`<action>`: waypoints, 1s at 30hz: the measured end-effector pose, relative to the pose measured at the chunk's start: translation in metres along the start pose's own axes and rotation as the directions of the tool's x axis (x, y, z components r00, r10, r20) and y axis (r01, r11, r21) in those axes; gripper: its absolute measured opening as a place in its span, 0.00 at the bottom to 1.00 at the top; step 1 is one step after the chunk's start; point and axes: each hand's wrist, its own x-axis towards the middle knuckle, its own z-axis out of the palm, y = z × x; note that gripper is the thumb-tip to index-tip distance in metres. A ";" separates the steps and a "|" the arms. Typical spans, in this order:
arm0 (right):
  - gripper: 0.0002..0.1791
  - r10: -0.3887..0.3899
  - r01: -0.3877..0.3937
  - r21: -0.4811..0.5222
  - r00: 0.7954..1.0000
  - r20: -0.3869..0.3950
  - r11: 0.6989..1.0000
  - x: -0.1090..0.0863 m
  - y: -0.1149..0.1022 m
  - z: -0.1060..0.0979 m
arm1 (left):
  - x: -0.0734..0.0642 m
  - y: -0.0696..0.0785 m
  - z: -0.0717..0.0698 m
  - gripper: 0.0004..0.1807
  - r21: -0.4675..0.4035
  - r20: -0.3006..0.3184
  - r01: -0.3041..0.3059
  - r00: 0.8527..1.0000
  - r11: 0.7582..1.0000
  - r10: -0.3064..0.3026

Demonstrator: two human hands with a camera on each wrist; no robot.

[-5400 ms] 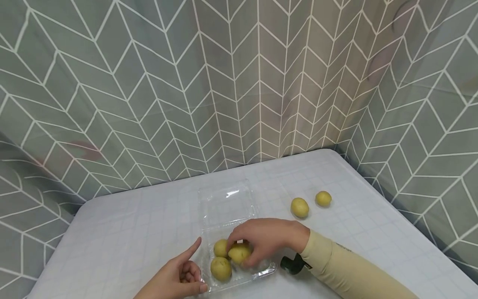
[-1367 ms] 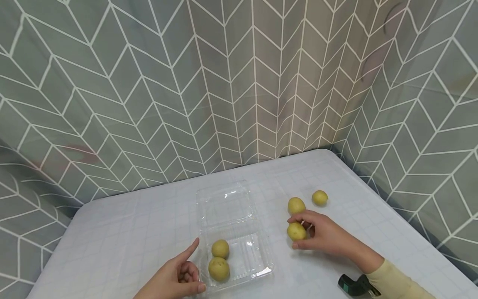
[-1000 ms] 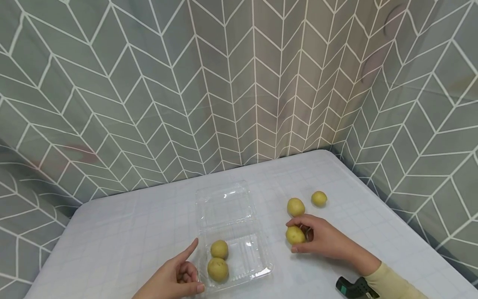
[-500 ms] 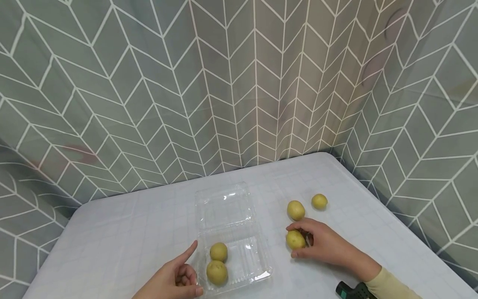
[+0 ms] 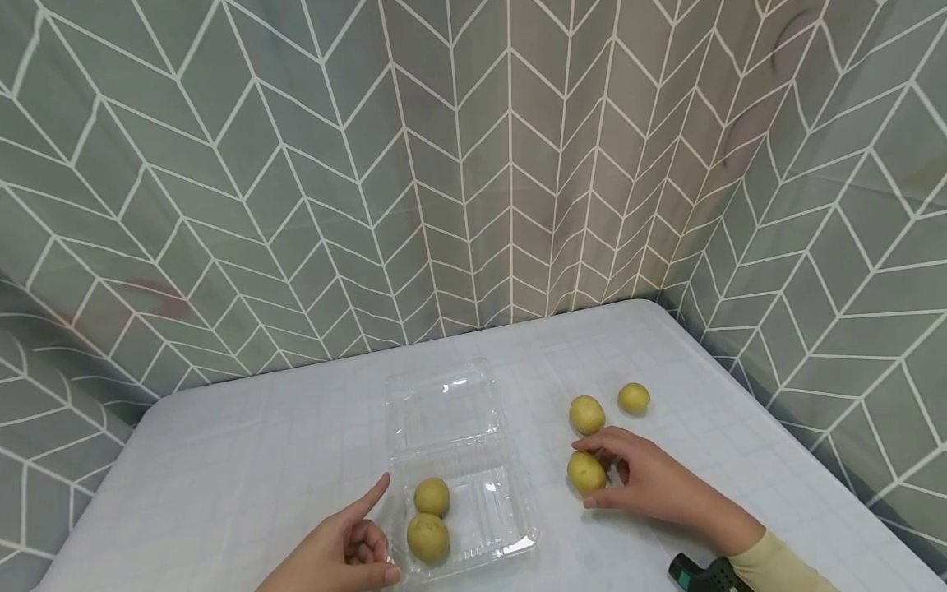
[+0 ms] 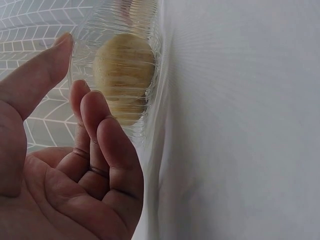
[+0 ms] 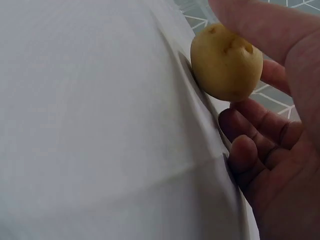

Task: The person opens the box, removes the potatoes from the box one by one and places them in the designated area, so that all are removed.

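Observation:
My right hand (image 5: 639, 477) holds a yellow potato (image 5: 586, 472) low over the tablecloth, right of the clear container. In the right wrist view, thumb and fingers surround that potato (image 7: 226, 62) while the lower fingers curl loosely below it. My left hand (image 5: 336, 543) stays at the left edge of the open, clear plastic clamshell container (image 5: 491, 514). Its thumb rests at the rim, its index finger stretches away and its other fingers are loosely bent. Inside, at the left, a smaller potato (image 5: 431, 497) sits behind a larger potato (image 5: 427, 538).
Two more potatoes lie beyond my right hand: one potato (image 5: 587, 414) just behind the held one, another potato (image 5: 634, 399) farther right. The container's lid (image 5: 444, 404) lies folded back. A patterned curtain (image 5: 473, 164) stands behind the white-covered table (image 5: 244, 460).
Earlier, my right hand gripped a potato inside the container; now that potato is on the right, near the two others. Over the last second both hands barely move.

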 end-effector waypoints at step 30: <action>0.26 -0.135 0.138 0.016 0.982 -0.129 0.990 0.013 -0.023 -0.023 | -0.002 0.001 -0.001 0.56 0.047 0.006 -0.054 0.999 0.997 0.054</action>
